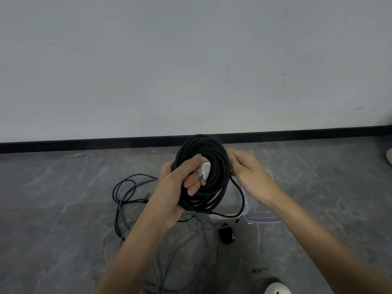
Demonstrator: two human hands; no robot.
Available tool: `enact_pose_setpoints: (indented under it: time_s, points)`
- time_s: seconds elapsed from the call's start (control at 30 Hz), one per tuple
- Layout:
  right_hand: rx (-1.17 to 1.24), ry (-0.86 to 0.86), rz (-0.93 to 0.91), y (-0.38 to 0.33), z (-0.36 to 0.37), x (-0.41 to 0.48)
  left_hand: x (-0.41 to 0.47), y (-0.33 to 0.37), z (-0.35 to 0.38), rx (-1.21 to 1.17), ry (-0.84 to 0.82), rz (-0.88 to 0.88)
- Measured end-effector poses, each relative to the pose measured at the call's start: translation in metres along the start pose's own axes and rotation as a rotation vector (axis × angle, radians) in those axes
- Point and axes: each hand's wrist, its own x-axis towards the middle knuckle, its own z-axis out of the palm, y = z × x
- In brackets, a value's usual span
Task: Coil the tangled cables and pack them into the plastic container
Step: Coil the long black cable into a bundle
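Observation:
My left hand grips a thick coil of black cable, held upright above the floor with fingers curled through its ring. My right hand pinches the coil's right side, where a loose tail hangs down in a loop. Beneath and behind the coil sits the clear plastic container, partly hidden. Its clear lid with a blue seal lies just to the right. More tangled thin cables sprawl on the floor to the left.
A small black pouch-like object lies on the grey floor in front of the container. A white wall with a black skirting board runs behind. A white shoe tip shows at the bottom right.

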Motion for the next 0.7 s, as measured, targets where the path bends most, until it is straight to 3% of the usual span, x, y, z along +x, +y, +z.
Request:
enact_pose_setpoints:
  time_s: [0.4, 0.57, 0.7]
  points:
    - [0.103, -0.098, 0.275, -0.007, 0.022, -0.007, 0.004, -0.003, -0.001, 0.133, 0.120, 0.190]
    - [0.140, -0.166, 0.485, -0.006, 0.023, -0.009, 0.003, -0.003, 0.002, 0.207, 0.201, 0.218]
    - [0.182, -0.157, 0.469, -0.004, 0.032, -0.010, 0.005, -0.003, 0.000, 0.221, 0.282, 0.251]
